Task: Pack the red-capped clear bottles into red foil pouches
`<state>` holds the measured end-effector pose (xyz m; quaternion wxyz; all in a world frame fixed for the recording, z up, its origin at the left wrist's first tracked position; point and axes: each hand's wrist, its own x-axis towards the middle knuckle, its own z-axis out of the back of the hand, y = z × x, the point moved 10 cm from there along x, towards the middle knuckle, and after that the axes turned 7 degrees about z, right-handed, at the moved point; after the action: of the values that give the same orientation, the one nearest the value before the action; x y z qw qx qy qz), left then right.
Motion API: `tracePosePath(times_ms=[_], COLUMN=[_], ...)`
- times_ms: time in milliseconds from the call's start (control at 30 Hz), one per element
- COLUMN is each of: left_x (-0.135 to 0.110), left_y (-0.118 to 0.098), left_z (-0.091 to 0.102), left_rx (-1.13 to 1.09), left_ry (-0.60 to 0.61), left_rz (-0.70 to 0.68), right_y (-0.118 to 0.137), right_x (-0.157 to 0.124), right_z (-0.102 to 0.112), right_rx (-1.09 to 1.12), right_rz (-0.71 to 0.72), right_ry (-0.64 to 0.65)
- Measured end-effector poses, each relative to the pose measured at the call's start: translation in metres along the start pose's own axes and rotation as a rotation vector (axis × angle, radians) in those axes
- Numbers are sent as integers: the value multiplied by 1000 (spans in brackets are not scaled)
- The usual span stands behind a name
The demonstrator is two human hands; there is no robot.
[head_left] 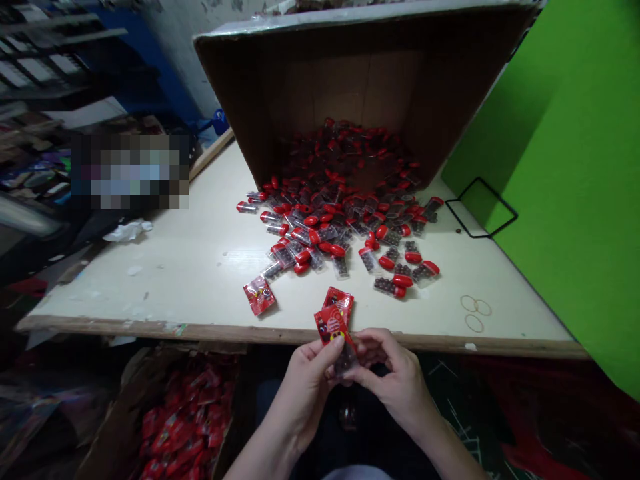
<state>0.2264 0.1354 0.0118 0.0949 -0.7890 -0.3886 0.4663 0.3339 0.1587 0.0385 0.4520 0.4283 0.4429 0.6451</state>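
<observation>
The left hand (311, 370) and right hand (395, 373) are pinching a red packet (331, 323); it is probably feeling light, slick and crushable, its edges offering safest hold

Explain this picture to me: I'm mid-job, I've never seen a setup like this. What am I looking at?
No robot arm is involved. A person wears the camera on their head, so this single view looks forward and down at their own bare hands.

The left hand pinches a red printed packet. The right hand has its thumb and fingers at the clear container of dark balls at its lower end; whether the two are joined, I can't tell.

On the pale table, many small red-ended containers spread out of a cardboard box whose open side faces the person. Nearer the front edge are two more red packets, one to the left and one behind the held packet.
</observation>
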Motion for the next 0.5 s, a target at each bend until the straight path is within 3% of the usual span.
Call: tracePosePath(times_ms=[500], left_x=[0], left_y=[1], left_z=[1], left_rx=[-16], left_ry=[8], left_rz=[-45], right_y=[-11], right_x=[6], right_z=[-1], right_rx=[-37], right_rz=[-72], right_ry=[-32])
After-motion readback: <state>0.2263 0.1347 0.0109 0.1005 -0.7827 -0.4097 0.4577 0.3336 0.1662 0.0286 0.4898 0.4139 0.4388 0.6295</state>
